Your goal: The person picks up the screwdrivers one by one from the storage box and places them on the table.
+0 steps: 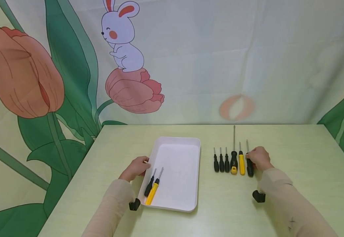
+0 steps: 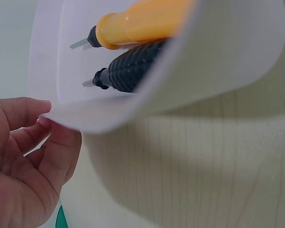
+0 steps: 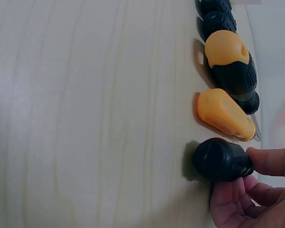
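Note:
My left hand [image 1: 136, 167] pinches the left rim of a white tray [image 1: 176, 206] between thumb and fingers, as the left wrist view shows close up. Inside the tray, near that hand, lie a black screwdriver [image 1: 149, 187] and a yellow-handled screwdriver [image 1: 152, 193], side by side and tips pointing away. Over at the right end of a row of screwdrivers, my right hand [image 1: 260, 157] holds a black screwdriver [image 1: 250, 168] by its handle, thumb on one side and fingers on the other. In the right wrist view its rounded handle end [image 3: 213, 159] faces the camera.
To the left of the held screwdriver stand in line a yellow screwdriver [image 1: 242, 163], a long black-and-yellow one [image 1: 234, 161] and several small black ones [image 1: 221, 164]. The pale wooden table [image 1: 219, 210] ends at a printed cloth backdrop [image 1: 195, 65].

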A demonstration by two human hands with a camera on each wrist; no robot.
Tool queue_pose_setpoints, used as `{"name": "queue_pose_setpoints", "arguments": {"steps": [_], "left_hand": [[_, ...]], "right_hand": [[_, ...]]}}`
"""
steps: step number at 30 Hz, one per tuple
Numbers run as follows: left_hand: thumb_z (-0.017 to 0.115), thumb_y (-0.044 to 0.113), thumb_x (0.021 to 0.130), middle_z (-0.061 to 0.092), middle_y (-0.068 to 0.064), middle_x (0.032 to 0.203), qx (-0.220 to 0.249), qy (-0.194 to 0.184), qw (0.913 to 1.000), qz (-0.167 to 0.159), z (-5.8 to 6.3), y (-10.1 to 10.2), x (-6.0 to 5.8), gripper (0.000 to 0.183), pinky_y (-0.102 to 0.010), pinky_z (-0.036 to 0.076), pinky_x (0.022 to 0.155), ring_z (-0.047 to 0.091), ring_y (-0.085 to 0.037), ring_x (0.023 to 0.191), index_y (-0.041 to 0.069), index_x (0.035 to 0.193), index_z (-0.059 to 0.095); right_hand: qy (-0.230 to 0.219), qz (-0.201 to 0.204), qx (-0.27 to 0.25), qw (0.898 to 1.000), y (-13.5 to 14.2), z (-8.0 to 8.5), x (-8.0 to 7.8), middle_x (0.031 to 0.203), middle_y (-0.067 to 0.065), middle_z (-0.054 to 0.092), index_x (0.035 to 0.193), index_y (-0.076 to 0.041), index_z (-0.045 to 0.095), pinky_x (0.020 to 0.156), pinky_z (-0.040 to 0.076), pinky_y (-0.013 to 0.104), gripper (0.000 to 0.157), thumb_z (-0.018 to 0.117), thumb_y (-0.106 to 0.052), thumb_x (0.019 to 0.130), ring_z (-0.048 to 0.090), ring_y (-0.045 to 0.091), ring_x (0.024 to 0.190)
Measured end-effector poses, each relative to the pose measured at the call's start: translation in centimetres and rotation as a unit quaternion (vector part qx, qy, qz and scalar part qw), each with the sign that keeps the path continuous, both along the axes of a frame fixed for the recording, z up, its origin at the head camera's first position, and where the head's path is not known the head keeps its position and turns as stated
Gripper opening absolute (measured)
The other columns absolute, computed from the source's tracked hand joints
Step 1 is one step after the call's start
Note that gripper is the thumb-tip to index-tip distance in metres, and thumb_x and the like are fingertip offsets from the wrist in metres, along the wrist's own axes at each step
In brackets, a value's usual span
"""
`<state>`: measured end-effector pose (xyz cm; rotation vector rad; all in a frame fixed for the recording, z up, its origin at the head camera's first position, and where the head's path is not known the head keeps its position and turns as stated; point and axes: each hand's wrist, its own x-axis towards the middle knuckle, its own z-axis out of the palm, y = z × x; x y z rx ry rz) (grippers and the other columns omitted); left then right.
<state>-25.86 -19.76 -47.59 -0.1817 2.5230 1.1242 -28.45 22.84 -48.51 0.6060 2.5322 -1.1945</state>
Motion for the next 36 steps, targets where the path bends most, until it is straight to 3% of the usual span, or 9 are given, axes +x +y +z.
{"name": "queue_pose_setpoints", "arguments": {"steps": [16, 36], "left_hand": [[0.047, 0.009, 0.088, 0.056, -0.019, 0.102, 0.003, -0.005, 1.0, 0.002, -0.03, -0.01, -0.15, 0.03, -0.033, 0.051, 0.068, 0.058, -0.02, 0.075, -0.004, 0.115, 0.048], [0.047, 0.01, 0.089, 0.056, -0.018, 0.103, -0.001, -0.006, 1.0, 0.0, 0.08, -0.01, -0.05, 0.031, -0.032, 0.05, 0.068, 0.057, -0.02, 0.075, -0.004, 0.117, 0.048]], "right_hand": [[0.012, 0.005, 0.008, 1.0, -0.16, 0.38, 0.15, 0.084, 0.016, 0.053, 0.099, 0.009, 0.051, 0.049, 0.045, 0.025, 0.028, 0.056, -0.012, 0.081, 0.051, 0.019, 0.063], [0.029, -0.006, -0.021, 0.999, 0.49, -0.02, 0.14, 0.078, 0.011, 0.052, 0.099, 0.008, 0.05, 0.051, 0.048, 0.026, 0.032, 0.054, -0.016, 0.079, 0.052, 0.016, 0.059]]}}
